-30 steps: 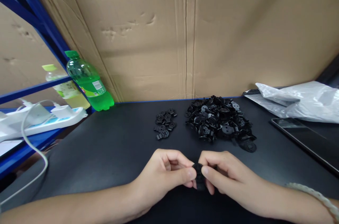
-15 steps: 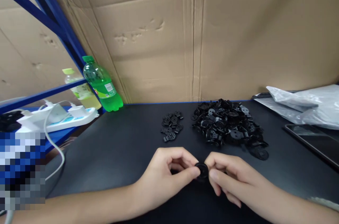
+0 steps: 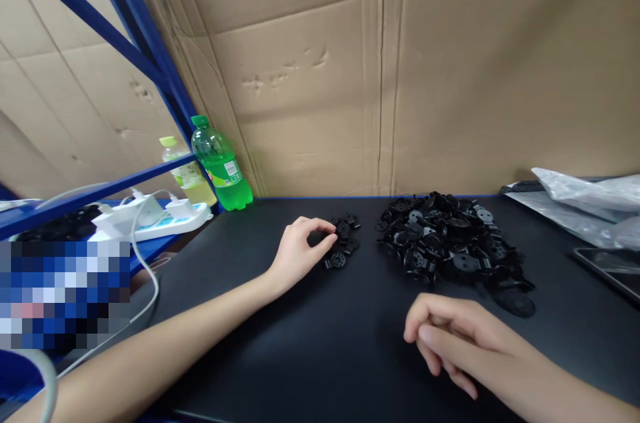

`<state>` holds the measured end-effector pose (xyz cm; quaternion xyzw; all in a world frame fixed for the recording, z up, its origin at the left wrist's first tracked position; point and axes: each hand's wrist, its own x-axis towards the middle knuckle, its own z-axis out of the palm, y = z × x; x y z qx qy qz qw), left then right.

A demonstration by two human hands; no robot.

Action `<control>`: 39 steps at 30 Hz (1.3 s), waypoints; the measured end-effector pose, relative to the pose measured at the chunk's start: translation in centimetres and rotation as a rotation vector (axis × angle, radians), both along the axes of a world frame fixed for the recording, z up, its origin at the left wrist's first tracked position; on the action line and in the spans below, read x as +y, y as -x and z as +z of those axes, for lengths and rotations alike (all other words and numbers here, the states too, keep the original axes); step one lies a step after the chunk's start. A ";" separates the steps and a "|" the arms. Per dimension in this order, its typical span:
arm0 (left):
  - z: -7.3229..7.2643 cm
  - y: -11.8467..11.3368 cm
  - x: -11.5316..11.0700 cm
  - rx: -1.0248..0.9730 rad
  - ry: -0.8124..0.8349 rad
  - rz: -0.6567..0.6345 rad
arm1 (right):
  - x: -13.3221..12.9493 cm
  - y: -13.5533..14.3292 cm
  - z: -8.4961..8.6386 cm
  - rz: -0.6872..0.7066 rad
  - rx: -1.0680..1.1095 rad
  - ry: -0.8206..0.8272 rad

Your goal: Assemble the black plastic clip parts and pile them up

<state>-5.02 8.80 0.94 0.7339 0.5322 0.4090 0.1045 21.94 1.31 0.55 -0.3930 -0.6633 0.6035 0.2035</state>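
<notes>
My left hand [image 3: 303, 251] reaches to the small group of black round parts [image 3: 337, 260] on the dark table. Its thumb and index finger are pinched at the edge of that group; what lies between the tips blends into the black parts. Nearer the front, my right hand [image 3: 445, 336] hangs over the table with fingers curled and thumb against the index finger, and nothing shows in it. Behind it lies a larger heap of similar black disc parts [image 3: 430, 233], with one loose disc [image 3: 517, 303] at its right front.
On the left, a green bottle [image 3: 225, 173] and a paler bottle [image 3: 190, 176] stand by a blue frame [image 3: 150, 66]. A white power strip [image 3: 165, 226] has cables running down. Plastic bags [image 3: 590, 206] and a dark flat device [image 3: 610, 269] lie right. Cardboard [image 3: 310, 129] stands behind.
My left hand has moved away from my right hand, forward and left to the small group. The black disc between both hands no longer shows there. The camera view has shifted slightly left.
</notes>
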 end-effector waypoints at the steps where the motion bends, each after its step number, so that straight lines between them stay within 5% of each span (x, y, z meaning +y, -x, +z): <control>1: 0.0 0.0 -0.1 0.009 -0.011 0.001 | 0.0 0.0 0.1 0.007 -0.005 0.000; 5: 0.7 -1.1 -1.9 0.017 -0.032 -0.064 | -0.4 0.1 0.6 0.033 -0.088 -0.181; 10: 0.6 -3.9 -5.9 0.031 0.088 -0.431 | -1.3 0.5 1.2 0.137 -0.219 -0.454; 14: 0.0 -4.9 -7.2 0.042 0.294 -0.657 | -0.6 -0.2 0.7 0.052 -0.294 -0.623; 19: 0.0 -4.8 -6.8 0.070 0.374 -0.644 | 2.3 -2.9 0.4 -0.094 -0.458 -1.062; 24: 0.0 -4.7 -6.8 0.061 0.373 -0.652 | 4.0 -4.5 0.5 0.014 -0.667 -1.289; 32: -0.1 -4.7 -7.0 0.069 0.355 -0.652 | 4.4 -4.8 1.4 -0.078 -0.590 -1.264; 39: -0.1 -4.7 -7.0 0.081 0.352 -0.651 | 4.7 -4.7 1.0 -0.025 -0.480 -1.110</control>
